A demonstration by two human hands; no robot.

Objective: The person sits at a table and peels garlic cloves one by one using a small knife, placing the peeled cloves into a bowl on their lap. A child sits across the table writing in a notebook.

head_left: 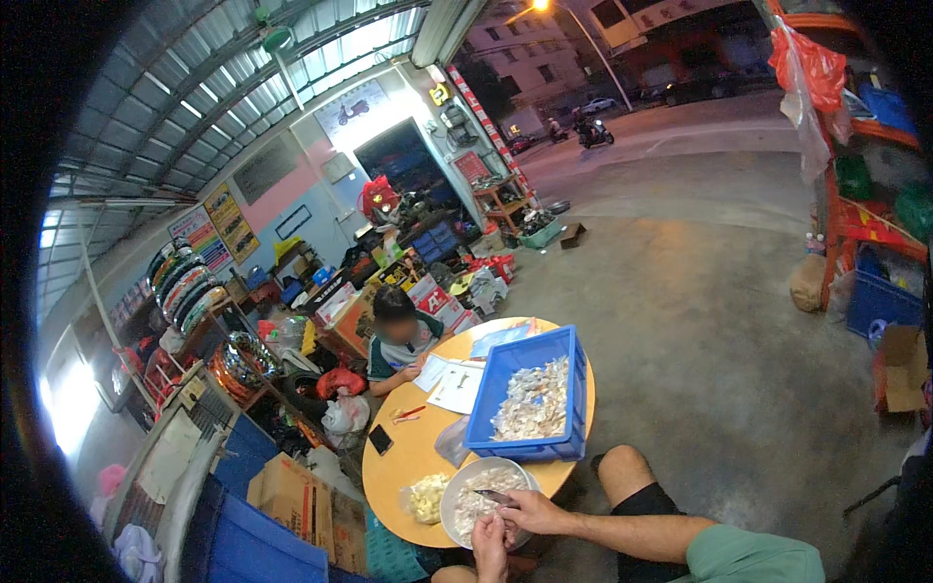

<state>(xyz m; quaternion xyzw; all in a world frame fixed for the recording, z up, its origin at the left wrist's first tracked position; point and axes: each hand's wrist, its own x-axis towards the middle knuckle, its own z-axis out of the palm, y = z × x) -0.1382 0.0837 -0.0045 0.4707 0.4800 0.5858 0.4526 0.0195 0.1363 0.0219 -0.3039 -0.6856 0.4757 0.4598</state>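
A metal bowl [465, 486] of pale peelings and cloves rests at the near edge of a round wooden table [413, 452]. My right hand [533, 509] is over the bowl's rim, closed on a small knife [492, 497] whose blade points left. My left hand [489, 540] sits just below the bowl with its fingers pinched on a small pale piece, too small to name. A heap of yellowish peeled cloves [428, 497] lies left of the bowl. Behind the bowl stands a blue plastic crate [573, 389] filled with papery skins.
Another person [398, 340] sits at the table's far side over white papers [457, 385]. A dark phone [381, 439] and a red pen [410, 413] lie on the table. Cardboard boxes [301, 500] stand left, blue crates and shelves [880, 296] right, bare concrete floor between.
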